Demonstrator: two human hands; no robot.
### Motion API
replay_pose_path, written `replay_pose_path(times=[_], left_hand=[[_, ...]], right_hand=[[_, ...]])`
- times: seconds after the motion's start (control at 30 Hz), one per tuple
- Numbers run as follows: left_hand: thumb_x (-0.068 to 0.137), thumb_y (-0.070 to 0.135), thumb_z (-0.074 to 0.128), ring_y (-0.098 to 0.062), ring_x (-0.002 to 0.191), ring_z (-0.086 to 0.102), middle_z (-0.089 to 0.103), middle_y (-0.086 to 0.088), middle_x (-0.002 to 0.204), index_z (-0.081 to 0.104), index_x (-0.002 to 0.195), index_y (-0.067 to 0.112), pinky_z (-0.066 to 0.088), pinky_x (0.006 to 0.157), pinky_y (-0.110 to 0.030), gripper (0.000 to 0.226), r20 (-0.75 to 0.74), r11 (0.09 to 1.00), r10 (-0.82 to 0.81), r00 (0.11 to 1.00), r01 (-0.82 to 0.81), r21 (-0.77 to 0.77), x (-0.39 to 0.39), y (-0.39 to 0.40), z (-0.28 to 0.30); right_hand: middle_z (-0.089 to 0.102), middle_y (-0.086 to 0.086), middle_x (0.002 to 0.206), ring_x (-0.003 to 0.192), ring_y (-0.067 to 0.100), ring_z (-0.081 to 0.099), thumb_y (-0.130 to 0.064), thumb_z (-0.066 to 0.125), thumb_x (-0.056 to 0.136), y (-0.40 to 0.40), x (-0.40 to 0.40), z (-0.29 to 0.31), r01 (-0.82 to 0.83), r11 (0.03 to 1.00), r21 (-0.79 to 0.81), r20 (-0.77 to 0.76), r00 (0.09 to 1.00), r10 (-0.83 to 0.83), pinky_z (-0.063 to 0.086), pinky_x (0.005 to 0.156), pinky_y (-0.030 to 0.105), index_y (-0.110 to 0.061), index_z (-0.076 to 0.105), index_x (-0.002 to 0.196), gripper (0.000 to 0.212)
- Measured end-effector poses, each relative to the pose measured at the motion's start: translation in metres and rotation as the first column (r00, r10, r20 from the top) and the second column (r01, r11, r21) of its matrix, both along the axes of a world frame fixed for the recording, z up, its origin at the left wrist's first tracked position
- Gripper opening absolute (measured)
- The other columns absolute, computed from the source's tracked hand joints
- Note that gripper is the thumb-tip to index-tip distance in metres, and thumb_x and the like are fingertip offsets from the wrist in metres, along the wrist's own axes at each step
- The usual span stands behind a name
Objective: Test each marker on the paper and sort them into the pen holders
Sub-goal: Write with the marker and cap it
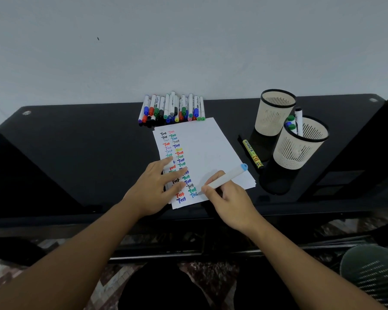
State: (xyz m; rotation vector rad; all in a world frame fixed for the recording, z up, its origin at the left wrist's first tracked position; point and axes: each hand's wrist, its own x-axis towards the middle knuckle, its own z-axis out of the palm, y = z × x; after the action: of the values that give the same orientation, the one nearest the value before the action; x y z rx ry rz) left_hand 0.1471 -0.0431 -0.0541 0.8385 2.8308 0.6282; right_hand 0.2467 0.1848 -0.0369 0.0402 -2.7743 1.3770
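Two pen holders (291, 128) stand well beyond the right hand's fingers, off to their right on the black table (76, 142) — both cream mesh cups with dark rims. The farther one shows nothing inside; the nearer one holds a few capped markers, green and blue caps showing. One yellow marker (253, 154) lies flat between the paper (211, 148) and the nearer holder, just past the right fingertips and to their right, with nothing between it and the hand. A heap of markers (171, 108) lies across the far edge of the sheet, straight ahead of both hands; too many overlap to count, caps in blue, red, green, black and purple.

The right hand (229, 202) grips a white marker (224, 179), fingers curled around the barrel near its tip, thumb pressed against it. Its light blue cap end points up and away to the right; the tip meets the paper just left of the fingers, beside the lowest words. The left hand (157, 186) presses the sheet flat, fingers straight and spread, covering part of two columns of the word "Test" written in many colours — roughly a dozen rows each.
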Motion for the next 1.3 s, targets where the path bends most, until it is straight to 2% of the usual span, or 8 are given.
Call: replay_pose_path(times=[0.37, 0.53, 0.67, 0.87, 1.0, 1.07, 1.2, 1.3], left_hand=[[0.098, 0.063, 0.043, -0.012, 0.152, 0.009, 0.009, 0.011, 0.167, 0.036, 0.147, 0.058, 0.024, 0.122, -0.042, 0.050, 0.008, 0.999, 0.000, 1.000, -0.001, 0.035, 0.001, -0.001, 0.000], [0.098, 0.051, 0.058, -0.012, 0.152, 0.011, 0.007, 0.010, 0.167, 0.013, 0.157, 0.051, 0.028, 0.117, -0.038, 0.074, 0.040, 0.947, 0.152, 0.988, -0.157, 0.280, -0.002, -0.001, 0.002], [0.097, 0.039, 0.064, -0.014, 0.132, 0.030, 0.039, 0.003, 0.141, 0.050, 0.147, 0.026, 0.037, 0.114, -0.042, 0.053, 0.052, 0.885, 0.340, 0.939, -0.339, 0.320, -0.014, 0.001, 0.002], [0.101, 0.032, 0.059, -0.014, 0.110, 0.037, 0.047, 0.008, 0.114, 0.066, 0.129, 0.023, 0.043, 0.098, -0.036, 0.030, -0.108, 0.913, 0.339, 0.935, -0.299, 0.278, -0.018, 0.005, -0.012], [0.101, 0.029, 0.059, -0.012, 0.107, 0.045, 0.057, 0.009, 0.116, 0.067, 0.126, 0.026, 0.043, 0.090, -0.028, 0.026, -0.137, 0.912, 0.310, 0.941, -0.253, 0.324, -0.015, 0.005, -0.013], [0.101, 0.028, 0.060, -0.009, 0.106, 0.050, 0.061, 0.009, 0.118, 0.067, 0.127, 0.025, 0.039, 0.083, -0.017, 0.027, -0.138, 0.907, 0.308, 0.942, -0.246, 0.343, -0.013, 0.005, -0.011], [0.101, 0.027, 0.061, -0.006, 0.102, 0.056, 0.063, 0.012, 0.114, 0.066, 0.128, 0.023, 0.046, 0.082, -0.018, 0.028, -0.118, 0.881, 0.326, 0.938, -0.256, 0.399, -0.009, 0.005, -0.006], [0.101, 0.026, 0.061, -0.005, 0.099, 0.060, 0.064, 0.012, 0.111, 0.065, 0.128, 0.021, 0.052, 0.081, -0.022, 0.028, -0.112, 0.872, 0.329, 0.938, -0.256, 0.418, -0.007, 0.005, -0.005]], right_hand=[[0.066, -0.013, 0.092, 0.088, 0.004, 0.060, -0.038, 0.054, 0.105, -0.001, -0.001, -0.005, 0.036, 0.999, -0.022, -0.041, 0.998, -0.037, 0.047, 0.071, 0.020, -0.033, 0.056, 0.103, 0.005], [0.069, -0.002, 0.089, 0.087, 0.009, 0.068, -0.028, 0.058, 0.106, 0.002, -0.002, -0.002, 0.063, 0.897, -0.437, -0.028, 0.996, -0.084, 0.055, 0.087, 0.033, -0.032, 0.062, 0.112, 0.008], [0.071, 0.003, 0.086, 0.087, 0.011, 0.068, -0.016, 0.052, 0.108, 0.005, -0.003, 0.000, 0.014, 0.912, -0.409, -0.070, 0.996, -0.047, 0.053, 0.088, 0.028, -0.027, 0.066, 0.114, 0.019], [0.053, -0.016, 0.141, 0.128, -0.009, 0.049, 0.014, 0.039, 0.095, 0.016, -0.023, 0.011, -0.090, 0.954, -0.285, 0.106, 0.987, 0.124, 0.048, 0.093, 0.018, -0.046, 0.028, 0.154, 0.085], [0.056, -0.007, 0.137, 0.119, 0.010, 0.064, -0.009, 0.042, 0.107, 0.013, -0.045, 0.028, -0.021, 0.900, -0.436, 0.105, 0.992, 0.073, 0.048, 0.103, 0.027, -0.038, 0.049, 0.147, 0.050], [0.059, 0.001, 0.131, 0.093, 0.011, 0.074, -0.018, 0.047, 0.109, 0.009, -0.055, 0.036, 0.033, 0.867, -0.498, 0.070, 0.998, 0.002, 0.059, 0.088, 0.029, -0.033, 0.059, 0.136, 0.033], [0.070, -0.007, 0.114, 0.079, 0.007, 0.065, -0.033, 0.056, 0.106, 0.014, -0.074, 0.041, -0.072, 0.993, -0.097, 0.034, 0.997, 0.076, 0.051, 0.070, 0.022, -0.044, 0.029, 0.153, 0.056], [0.071, -0.007, 0.120, 0.097, 0.017, 0.063, -0.037, 0.058, 0.104, 0.020, -0.085, 0.039, -0.125, 0.891, 0.435, 0.026, 0.992, 0.127, 0.052, 0.081, 0.038, -0.032, 0.051, 0.138, 0.035]])
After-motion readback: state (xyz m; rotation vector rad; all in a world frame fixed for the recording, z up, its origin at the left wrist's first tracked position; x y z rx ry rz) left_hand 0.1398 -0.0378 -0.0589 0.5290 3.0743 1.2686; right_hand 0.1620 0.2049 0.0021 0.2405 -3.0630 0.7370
